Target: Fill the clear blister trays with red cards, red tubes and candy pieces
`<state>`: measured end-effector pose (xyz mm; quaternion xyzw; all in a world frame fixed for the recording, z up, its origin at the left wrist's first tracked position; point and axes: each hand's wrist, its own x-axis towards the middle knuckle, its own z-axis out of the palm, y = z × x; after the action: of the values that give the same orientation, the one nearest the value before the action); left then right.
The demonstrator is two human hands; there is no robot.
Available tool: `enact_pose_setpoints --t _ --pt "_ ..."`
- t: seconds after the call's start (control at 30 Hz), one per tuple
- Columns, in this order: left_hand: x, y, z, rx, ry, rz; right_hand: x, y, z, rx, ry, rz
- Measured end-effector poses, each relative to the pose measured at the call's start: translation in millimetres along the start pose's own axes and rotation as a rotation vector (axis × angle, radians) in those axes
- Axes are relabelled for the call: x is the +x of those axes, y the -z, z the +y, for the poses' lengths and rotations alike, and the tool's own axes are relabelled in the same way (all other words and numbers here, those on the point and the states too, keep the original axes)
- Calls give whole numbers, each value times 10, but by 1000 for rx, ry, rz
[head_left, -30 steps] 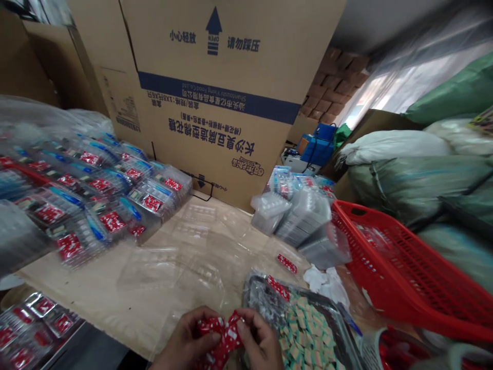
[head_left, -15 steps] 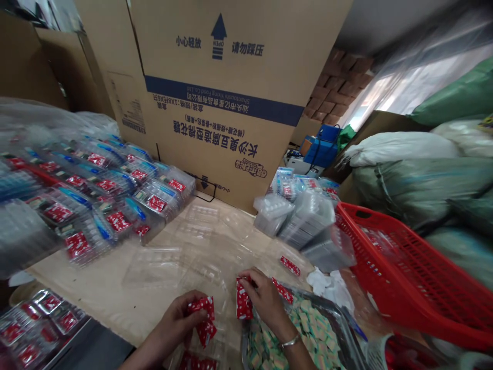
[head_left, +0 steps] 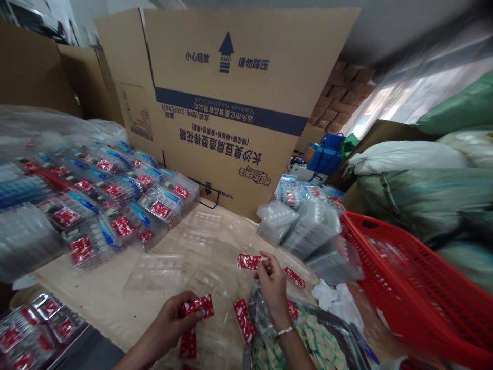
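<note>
The left hand (head_left: 169,321) is closed, pinching a red-and-white strip (head_left: 197,306), and the right hand (head_left: 272,288) grips a second strip (head_left: 249,262) at its fingertips. A dark tray (head_left: 344,336) of pale green and tan pieces (head_left: 311,334) sits at 4 o'clock, partly hidden by the right forearm (head_left: 287,349). Filled blister packs (head_left: 115,205) lie at 10 o'clock, stacked clear trays (head_left: 308,226) at 1 o'clock, a red plastic basket (head_left: 408,277) at 3 o'clock, and a cardboard carton (head_left: 227,139) at 12 o'clock. The strips' small print is too blurred to read.
</note>
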<state>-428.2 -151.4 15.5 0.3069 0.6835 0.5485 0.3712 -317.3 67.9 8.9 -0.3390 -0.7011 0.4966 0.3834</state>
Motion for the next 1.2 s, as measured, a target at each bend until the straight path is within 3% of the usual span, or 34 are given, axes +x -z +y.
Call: enact_pose_setpoints --t 0.13,0.3,0.5,0.57,0.63,0.73,0.83,0.9,1.0,1.07,1.2 --pt "4 -62 -86 38 -29 -17 144 -195 25 -243 36 -120" --pt "5 -32 -90 56 -58 -20 173 -348 -64 -731 115 -134" --pt "32 2 -119 -11 -32 27 104 -318 -182 -984 89 -221" --pt "53 -13 -125 -47 -15 45 12 -242 -230 -954 175 -211" --pt "77 -47 -117 -63 5 62 -148 -175 -302 -772 228 -236" --pt "114 -126 -84 -78 -16 18 -440 -157 -418 -361 123 -501" --pt "143 -172 -64 -176 -69 -24 -528 -206 -449 -183 55 -704" --pt "152 -138 -77 -253 -50 34 -356 -221 -393 -183 105 -621" --pt "141 -8 -142 -282 47 127 171 -218 -226 -263 131 -302" --pt "115 83 -197 -276 89 137 547 -231 -105 -342 80 -168" --pt "47 205 -250 -326 108 123 928 -298 43 -433 15 -136"
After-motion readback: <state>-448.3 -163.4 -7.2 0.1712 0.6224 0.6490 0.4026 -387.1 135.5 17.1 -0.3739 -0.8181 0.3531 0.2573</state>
